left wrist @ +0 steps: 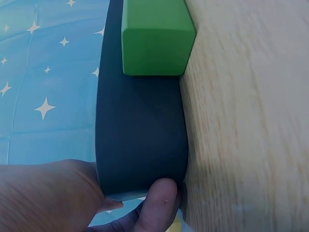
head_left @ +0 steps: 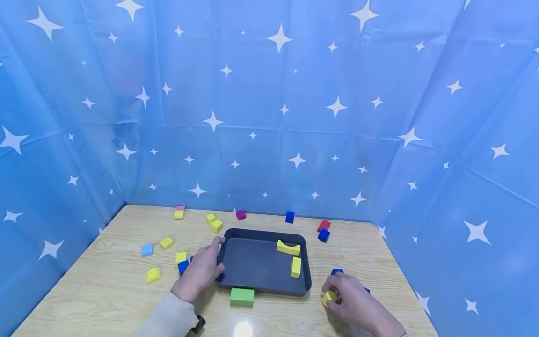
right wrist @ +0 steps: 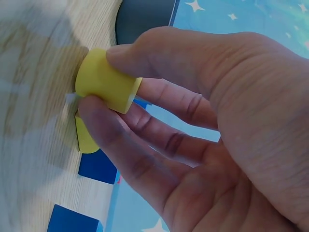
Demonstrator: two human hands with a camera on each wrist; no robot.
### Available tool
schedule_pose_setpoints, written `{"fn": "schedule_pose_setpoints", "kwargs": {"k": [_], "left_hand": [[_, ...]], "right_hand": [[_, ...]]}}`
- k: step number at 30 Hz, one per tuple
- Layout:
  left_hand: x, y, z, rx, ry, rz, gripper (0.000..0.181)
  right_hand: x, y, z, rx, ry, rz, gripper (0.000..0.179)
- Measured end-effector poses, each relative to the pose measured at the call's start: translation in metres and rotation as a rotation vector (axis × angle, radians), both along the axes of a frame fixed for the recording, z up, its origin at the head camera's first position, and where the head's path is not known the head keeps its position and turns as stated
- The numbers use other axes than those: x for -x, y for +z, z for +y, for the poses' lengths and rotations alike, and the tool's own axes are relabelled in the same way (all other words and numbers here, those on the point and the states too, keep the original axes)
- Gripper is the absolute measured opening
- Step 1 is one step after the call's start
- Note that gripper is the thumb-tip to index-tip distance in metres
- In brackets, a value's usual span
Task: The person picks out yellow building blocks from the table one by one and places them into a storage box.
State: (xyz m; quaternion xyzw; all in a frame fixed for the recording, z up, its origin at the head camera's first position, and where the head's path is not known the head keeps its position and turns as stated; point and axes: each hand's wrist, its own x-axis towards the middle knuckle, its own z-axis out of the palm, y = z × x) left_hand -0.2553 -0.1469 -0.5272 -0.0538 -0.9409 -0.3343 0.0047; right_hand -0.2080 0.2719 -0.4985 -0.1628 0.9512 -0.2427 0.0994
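My left hand [head_left: 201, 267] grips the left wall of a dark grey rectangular tray [head_left: 261, 289]; in the left wrist view its fingertips [left wrist: 160, 200] press the outside near the tabletop. Inside the tray, at its right side, lie a yellow block with a curved cutout [head_left: 288, 247] and a yellow rectangular block [head_left: 296, 267]. Right of the tray, my right hand [head_left: 351, 299] pinches a yellow cylinder block [right wrist: 104, 79] between thumb and fingers, close to the tabletop. Beneath that hand, the right wrist view shows another yellow block [right wrist: 86, 135] and a blue block [right wrist: 98, 166].
A green block [head_left: 242, 296] lies against the tray's front wall. Yellow and blue blocks, including a light blue block [head_left: 147, 250], are scattered to the left. Behind the tray are a magenta block [head_left: 241, 215], a blue block [head_left: 290, 216] and a red block [head_left: 324, 225]. A starry blue curtain [head_left: 252, 93] surrounds the table.
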Motion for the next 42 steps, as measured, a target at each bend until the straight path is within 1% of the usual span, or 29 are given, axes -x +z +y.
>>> {"fn": "schedule_pose_setpoints", "kwargs": {"k": [11, 17, 20, 26, 27, 35, 39, 42], "left_hand": [[-0.002, 0.001, 0.002, 0.003, -0.001, 0.007, 0.070], [-0.003, 0.002, 0.003, -0.014, 0.010, -0.024, 0.070], [-0.003, 0.003, 0.003, -0.014, 0.012, -0.034, 0.071], [-0.002, 0.003, 0.001, 0.031, 0.006, 0.013, 0.070], [-0.002, 0.002, 0.001, 0.035, 0.005, 0.019, 0.070], [-0.001, -0.001, 0.000, 0.015, 0.010, 0.003, 0.070], [0.002, -0.001, 0.000, 0.010, 0.018, -0.008, 0.071], [0.001, -0.002, -0.001, 0.001, 0.024, -0.017, 0.072]], "right_hand": [[-0.003, 0.005, -0.003, 0.001, 0.000, 0.080, 0.018], [-0.003, 0.007, -0.007, 0.003, -0.017, 0.101, 0.019], [-0.004, 0.008, -0.009, 0.015, -0.012, 0.118, 0.020], [-0.006, 0.010, -0.012, 0.056, 0.029, 0.182, 0.018], [-0.005, 0.011, -0.012, 0.060, 0.028, 0.189, 0.018], [0.001, 0.018, -0.021, 0.063, 0.018, 0.206, 0.023], [0.006, 0.020, -0.026, 0.083, 0.033, 0.263, 0.023], [0.010, 0.023, -0.031, 0.088, 0.051, 0.294, 0.023]]}}
